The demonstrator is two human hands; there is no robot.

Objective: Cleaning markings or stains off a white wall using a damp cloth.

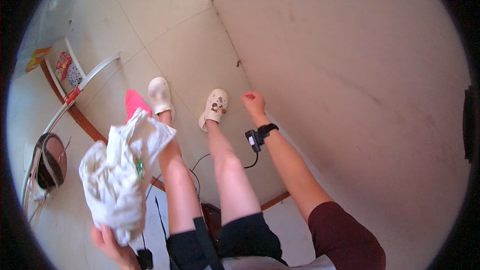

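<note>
Left grip (115, 250) clenched on the near end of the white cloth (114, 185) beside my left leg (179, 185), right grip (254, 104) curled and seemingly empty, I risked unsupported folds slipping loose.

Soft, fairly even light inside a black-cornered fisheye circle.
The pale floor (185, 40) looks brightest toward eleven o'clock, while the large panel (350, 95) at three o'clock sits in duller, pinkish grey; the light's source is hard to place. At eight o'clock the white cloth (112, 185) is bright, with soft grey shadows in its folds and slightly smeared edges. A blurred patch covers the toe of the white shoe (159, 92) near ten; farther out, the clear plastic (50, 15) turns hazy. Toward the dark rim, the view stretches and dims.
</note>
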